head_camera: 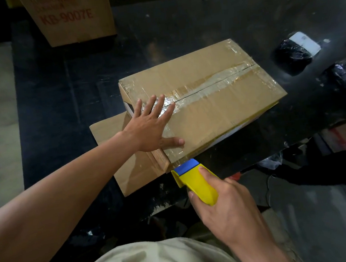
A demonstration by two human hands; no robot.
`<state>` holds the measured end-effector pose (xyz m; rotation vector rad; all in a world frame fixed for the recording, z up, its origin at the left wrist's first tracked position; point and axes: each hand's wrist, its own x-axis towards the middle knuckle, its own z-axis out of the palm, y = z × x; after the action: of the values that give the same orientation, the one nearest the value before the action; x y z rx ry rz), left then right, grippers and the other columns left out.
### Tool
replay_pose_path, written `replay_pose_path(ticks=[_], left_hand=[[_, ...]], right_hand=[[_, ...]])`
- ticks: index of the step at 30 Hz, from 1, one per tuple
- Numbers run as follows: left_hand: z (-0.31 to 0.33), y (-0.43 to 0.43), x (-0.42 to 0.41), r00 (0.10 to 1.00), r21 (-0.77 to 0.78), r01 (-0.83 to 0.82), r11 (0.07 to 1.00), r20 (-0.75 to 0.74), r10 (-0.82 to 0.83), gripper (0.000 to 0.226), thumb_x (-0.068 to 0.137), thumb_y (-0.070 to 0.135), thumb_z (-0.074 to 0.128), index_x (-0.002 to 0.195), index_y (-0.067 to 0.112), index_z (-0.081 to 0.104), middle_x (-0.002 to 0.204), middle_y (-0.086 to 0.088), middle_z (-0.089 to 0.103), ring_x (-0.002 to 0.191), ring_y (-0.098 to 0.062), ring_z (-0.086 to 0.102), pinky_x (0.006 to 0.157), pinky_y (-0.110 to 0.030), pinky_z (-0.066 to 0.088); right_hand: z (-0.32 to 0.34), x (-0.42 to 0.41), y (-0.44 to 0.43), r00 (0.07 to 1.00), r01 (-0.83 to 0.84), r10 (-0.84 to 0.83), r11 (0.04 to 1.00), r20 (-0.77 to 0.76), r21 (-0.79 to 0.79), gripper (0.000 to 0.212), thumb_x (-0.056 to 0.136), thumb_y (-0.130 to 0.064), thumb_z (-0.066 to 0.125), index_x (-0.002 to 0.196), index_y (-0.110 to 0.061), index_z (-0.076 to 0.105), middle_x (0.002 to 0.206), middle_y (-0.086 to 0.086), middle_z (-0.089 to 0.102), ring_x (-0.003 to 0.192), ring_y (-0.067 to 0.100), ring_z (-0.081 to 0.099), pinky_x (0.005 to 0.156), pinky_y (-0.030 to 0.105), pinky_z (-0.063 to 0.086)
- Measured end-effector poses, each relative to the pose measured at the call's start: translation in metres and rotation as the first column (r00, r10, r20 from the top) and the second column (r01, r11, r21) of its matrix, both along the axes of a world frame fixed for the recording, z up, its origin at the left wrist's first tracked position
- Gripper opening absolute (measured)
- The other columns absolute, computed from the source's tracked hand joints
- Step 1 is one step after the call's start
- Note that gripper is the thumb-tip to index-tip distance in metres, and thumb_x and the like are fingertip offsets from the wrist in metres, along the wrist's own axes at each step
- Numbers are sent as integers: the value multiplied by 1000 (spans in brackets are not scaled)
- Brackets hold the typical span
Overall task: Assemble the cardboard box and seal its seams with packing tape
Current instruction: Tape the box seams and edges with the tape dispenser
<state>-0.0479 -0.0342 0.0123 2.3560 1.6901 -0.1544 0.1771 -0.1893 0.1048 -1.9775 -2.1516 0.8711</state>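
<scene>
- Pale fabric (158,259) of the person's clothing fills the bottom edge
- Just above it, the right hand (227,211) curls round a yellow and blue plastic tape dispenser (195,183), whose blue end sits at the box's near corner
- Left hand (149,130) lies flat, fingers spread, pressing on top of the brown cardboard box (218,106), which rests on the black worktable (180,36)
- Clear glossy packing tape (211,81) covers the centre seam and is likely slick under the palm
- Box looks light and thin-walled, so it may slide or dent; flat pressure near the edges, over the walls, should steady it best
</scene>
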Motion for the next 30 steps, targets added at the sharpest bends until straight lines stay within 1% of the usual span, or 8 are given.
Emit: replay_pose_path(ticks=[3, 6, 10, 13, 16, 20, 26, 30], left_hand=[[1, -1, 0, 1000, -4, -3, 1000, -5, 3, 121, 70, 101, 16, 159, 25, -14, 166, -13, -20, 152, -34, -21, 120, -62, -8], [1, 0, 1, 1000, -2, -6, 1000, -14, 6, 121, 69, 101, 16, 159, 25, -14, 166, -13, -20, 152, -34, -21, 120, -62, -8], [2, -1, 2, 1000, -10, -7, 1000, -19, 7, 122, 69, 101, 17, 159, 25, -15, 166, -13, -20, 151, -34, -22, 120, -62, -7], [2, -1, 3, 1000, -8, -2, 1000, -29, 1, 122, 69, 101, 17, 158, 25, -16, 166, -13, -21, 151, -34, -23, 120, -63, -6], [1, -2, 3, 999, -2, -5, 1000, -41, 5, 122, 68, 101, 15, 158, 25, -16, 166, -14, -20, 151, -35, -21, 120, -63, -5], [1, -1, 3, 999, 10, -2, 1000, -45, 2, 123, 68, 102, 14, 158, 25, -16, 166, -13, -19, 151, -35, -21, 121, -63, -5], [3, -2, 3, 999, -2, -3, 1000, -47, 3, 121, 69, 102, 17, 157, 27, -20, 165, -13, -22, 151, -34, -22, 121, -61, -7], [3, -1, 2, 999, -19, -3, 1000, -49, 2, 121, 68, 102, 17, 156, 28, -22, 165, -12, -24, 150, -34, -24, 121, -60, -9]], right_hand=[[1, -7, 10, 999, -8, 8, 1000, 36, -5, 66, 86, -64, 55, 147, -40, 41, 82, -6, 53, 74, 17, 52, 63, 25, 39], [2, -18, 24, 999, -13, 15, 999, 53, -34, 48, 86, -60, 56, 126, -34, 56, 83, -3, 63, 69, 18, 59, 58, 28, 46], [12, -24, 40, 998, -10, 15, 997, 55, -79, 36, 84, -56, 59, 107, -29, 65, 85, -4, 69, 78, 19, 67, 67, 34, 56], [23, -23, 49, 999, 16, -11, 992, 36, -126, 39, 85, -51, 64, 114, -24, 67, 100, -2, 71, 88, 21, 66, 71, 32, 53], [26, -22, 61, 999, 43, -36, 980, 39, -197, 34, 83, -49, 66, 106, -24, 71, 91, -3, 67, 80, 21, 61, 69, 33, 53], [23, -20, 73, 998, 41, -29, 971, 53, -235, 28, 77, -49, 63, 81, -22, 72, 73, -1, 66, 73, 23, 62, 62, 36, 51], [22, -18, 77, 999, 29, -16, 964, 52, -264, 31, 76, -47, 66, 72, -16, 71, 68, 1, 66, 68, 22, 62, 56, 33, 48], [15, -19, 75, 998, 4, 12, 960, 56, -279, 29, 77, -46, 67, 77, -17, 70, 73, 0, 66, 67, 20, 60, 51, 30, 41]])
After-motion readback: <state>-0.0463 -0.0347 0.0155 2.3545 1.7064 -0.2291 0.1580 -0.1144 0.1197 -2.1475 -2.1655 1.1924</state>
